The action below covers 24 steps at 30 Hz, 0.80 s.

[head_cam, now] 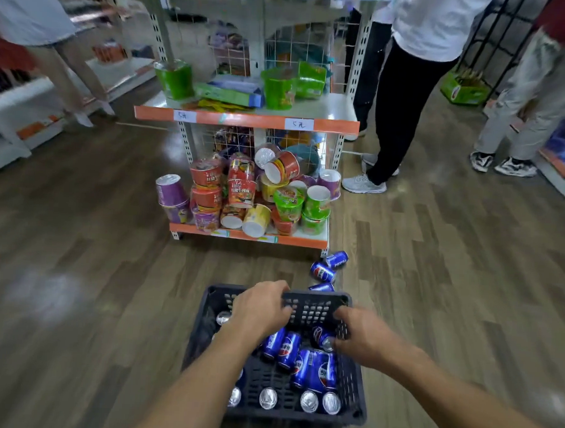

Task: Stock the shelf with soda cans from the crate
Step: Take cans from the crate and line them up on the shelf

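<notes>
1. Nearest, four blue soda cans stand upright along the near wall of the black perforated plastic crate, silver tops up, long axes vertical.
2. Beyond them, more blue cans lie on their sides on the crate bottom, long axes running roughly near to far, slightly slanted.
3. The right hand has its fingers curled round a lying can by the crate's right wall; its silver end points toward the near right.
4. The left hand grips the crate's far rim, fingers curled over the edge.
5. Just past the crate, three blue cans lie tipped on the wooden floor, near the shelf's right foot.
6. Farther on, the white-and-orange metal shelf holds jumbled instant-noodle cups on its lowest tier and green packs on the tier above.
7. Other persons' legs stand right of the shelf.
</notes>
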Each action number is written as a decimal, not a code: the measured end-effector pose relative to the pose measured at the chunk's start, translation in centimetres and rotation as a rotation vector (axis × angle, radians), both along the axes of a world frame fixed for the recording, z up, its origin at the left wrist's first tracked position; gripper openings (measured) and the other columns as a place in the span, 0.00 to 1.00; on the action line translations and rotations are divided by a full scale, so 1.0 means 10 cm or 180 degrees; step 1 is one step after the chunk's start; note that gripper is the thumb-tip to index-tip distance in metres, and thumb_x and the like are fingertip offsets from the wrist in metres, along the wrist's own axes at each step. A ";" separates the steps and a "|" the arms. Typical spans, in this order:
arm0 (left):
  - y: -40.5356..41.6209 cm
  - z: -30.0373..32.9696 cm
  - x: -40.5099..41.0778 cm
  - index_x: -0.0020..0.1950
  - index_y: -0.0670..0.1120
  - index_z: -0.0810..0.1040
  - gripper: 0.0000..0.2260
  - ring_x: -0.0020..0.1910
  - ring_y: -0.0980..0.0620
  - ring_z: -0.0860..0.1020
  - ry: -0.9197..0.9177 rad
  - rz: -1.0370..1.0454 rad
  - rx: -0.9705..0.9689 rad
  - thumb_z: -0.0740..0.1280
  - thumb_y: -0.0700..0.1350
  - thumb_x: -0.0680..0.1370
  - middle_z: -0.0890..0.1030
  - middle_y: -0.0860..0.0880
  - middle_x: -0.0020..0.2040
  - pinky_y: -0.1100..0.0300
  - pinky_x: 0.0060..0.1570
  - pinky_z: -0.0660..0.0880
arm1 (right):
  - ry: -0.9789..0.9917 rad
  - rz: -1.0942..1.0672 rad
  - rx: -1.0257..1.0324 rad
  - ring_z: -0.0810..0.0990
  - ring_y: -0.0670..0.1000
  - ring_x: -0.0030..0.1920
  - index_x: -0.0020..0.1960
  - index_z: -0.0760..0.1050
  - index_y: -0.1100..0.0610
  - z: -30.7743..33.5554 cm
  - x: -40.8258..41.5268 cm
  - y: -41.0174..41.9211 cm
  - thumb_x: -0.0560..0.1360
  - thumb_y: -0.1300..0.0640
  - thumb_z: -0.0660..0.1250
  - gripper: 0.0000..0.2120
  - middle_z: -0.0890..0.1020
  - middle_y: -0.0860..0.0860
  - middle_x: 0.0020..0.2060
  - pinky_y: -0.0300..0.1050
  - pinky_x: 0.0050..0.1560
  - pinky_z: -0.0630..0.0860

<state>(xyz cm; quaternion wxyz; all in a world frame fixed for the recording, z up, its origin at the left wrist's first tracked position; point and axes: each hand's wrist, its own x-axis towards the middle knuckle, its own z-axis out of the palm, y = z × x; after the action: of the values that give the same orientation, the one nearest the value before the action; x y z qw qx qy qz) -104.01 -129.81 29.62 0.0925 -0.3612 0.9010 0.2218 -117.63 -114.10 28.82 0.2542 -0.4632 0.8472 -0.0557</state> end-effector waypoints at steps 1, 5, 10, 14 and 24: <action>0.01 -0.19 0.00 0.68 0.54 0.74 0.18 0.61 0.49 0.79 0.0011 0.0017 0.0007 0.65 0.53 0.78 0.81 0.52 0.62 0.51 0.58 0.77 | -0.0005 -0.0027 -0.0001 0.79 0.49 0.53 0.62 0.75 0.52 -0.18 -0.02 0.01 0.73 0.49 0.71 0.19 0.79 0.49 0.57 0.45 0.55 0.79; 0.03 -0.94 0.03 0.66 0.54 0.75 0.16 0.60 0.50 0.79 -0.0009 0.0092 0.0080 0.65 0.52 0.78 0.81 0.53 0.61 0.51 0.57 0.77 | 0.0098 -0.0063 0.0058 0.79 0.48 0.50 0.60 0.75 0.51 -0.90 -0.11 0.06 0.75 0.50 0.68 0.15 0.79 0.49 0.53 0.41 0.49 0.77; 0.07 -1.87 0.04 0.69 0.55 0.73 0.19 0.62 0.50 0.78 -0.0040 0.0129 0.0244 0.65 0.52 0.77 0.80 0.53 0.64 0.51 0.59 0.77 | 0.0219 -0.0162 0.0250 0.79 0.50 0.53 0.61 0.74 0.53 -1.81 -0.20 0.12 0.74 0.51 0.67 0.17 0.79 0.51 0.53 0.43 0.51 0.77; 0.12 -2.46 -0.06 0.68 0.54 0.74 0.18 0.63 0.48 0.77 -0.0015 0.0003 0.0163 0.65 0.52 0.77 0.79 0.52 0.64 0.51 0.60 0.75 | 0.0195 -0.0293 0.0316 0.79 0.52 0.56 0.62 0.73 0.56 -2.44 -0.23 0.09 0.74 0.51 0.66 0.18 0.79 0.53 0.57 0.45 0.54 0.77; 0.09 -3.45 -0.40 0.67 0.52 0.74 0.18 0.63 0.46 0.77 -0.0088 -0.0171 0.0033 0.65 0.51 0.77 0.79 0.49 0.64 0.51 0.59 0.75 | 0.0062 -0.0808 0.0509 0.81 0.53 0.53 0.62 0.72 0.56 -3.62 -0.29 -0.07 0.74 0.54 0.65 0.18 0.81 0.54 0.56 0.42 0.48 0.77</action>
<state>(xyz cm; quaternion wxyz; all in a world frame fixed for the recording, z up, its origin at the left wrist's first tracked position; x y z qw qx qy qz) -108.01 -128.88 -4.88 0.1128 -0.3394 0.9078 0.2189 -120.53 -114.77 -7.42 0.2730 -0.3312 0.9031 -0.0153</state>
